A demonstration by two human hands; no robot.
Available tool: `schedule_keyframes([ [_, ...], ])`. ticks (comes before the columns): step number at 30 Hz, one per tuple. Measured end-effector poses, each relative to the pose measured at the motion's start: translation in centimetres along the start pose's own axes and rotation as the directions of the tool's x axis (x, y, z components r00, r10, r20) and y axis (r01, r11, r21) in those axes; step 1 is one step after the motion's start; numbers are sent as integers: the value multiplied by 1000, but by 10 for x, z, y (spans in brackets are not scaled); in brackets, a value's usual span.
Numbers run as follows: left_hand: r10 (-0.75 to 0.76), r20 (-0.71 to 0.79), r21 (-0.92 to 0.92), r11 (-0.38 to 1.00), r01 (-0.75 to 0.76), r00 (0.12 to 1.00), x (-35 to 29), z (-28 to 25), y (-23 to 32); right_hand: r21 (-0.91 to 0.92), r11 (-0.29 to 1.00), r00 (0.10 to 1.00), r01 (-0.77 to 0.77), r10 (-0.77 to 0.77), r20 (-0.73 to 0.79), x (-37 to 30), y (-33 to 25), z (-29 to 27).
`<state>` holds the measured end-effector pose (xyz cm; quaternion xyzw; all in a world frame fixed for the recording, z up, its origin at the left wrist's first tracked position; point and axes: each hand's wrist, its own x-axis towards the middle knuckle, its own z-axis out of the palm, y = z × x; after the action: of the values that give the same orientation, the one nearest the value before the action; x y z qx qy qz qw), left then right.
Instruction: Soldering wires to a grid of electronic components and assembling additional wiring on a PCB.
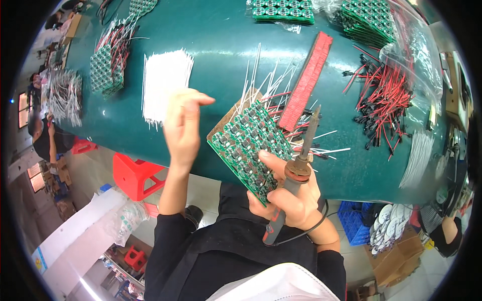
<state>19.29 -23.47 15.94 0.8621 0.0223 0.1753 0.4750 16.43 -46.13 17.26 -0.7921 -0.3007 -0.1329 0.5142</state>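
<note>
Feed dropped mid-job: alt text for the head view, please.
The right hand holds a soldering iron and a green circuit-board panel at a green table; the left hand is near white wires; red and black wires lie at right.

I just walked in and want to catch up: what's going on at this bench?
A person's right hand holds both a panel of green circuit boards and a soldering iron, whose tip points away from the person, off the panel. The left hand is at the near edge of a stack of white wires; whether it touches them is unclear. Red-and-black wires lie piled to the right.
</note>
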Motion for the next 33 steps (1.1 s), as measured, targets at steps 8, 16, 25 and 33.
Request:
schedule_keyframes([
  [8,51,136,-75,996,-41,989,-16,26,1,144,983,990,-112,98,104,-7,-2,-6],
  [16,-162,-19,-235,960,153,987,-58,17,4,130,990,991,-50,33,130,-19,-2,6],
  [25,-409,137,-582,704,408,902,-99,7,20,243,967,970,-70,10,241,-25,6,3],
  [33,-371,120,-566,737,370,921,-102,10,9,12,1000,998,-9,9,67,-32,30,9],
])
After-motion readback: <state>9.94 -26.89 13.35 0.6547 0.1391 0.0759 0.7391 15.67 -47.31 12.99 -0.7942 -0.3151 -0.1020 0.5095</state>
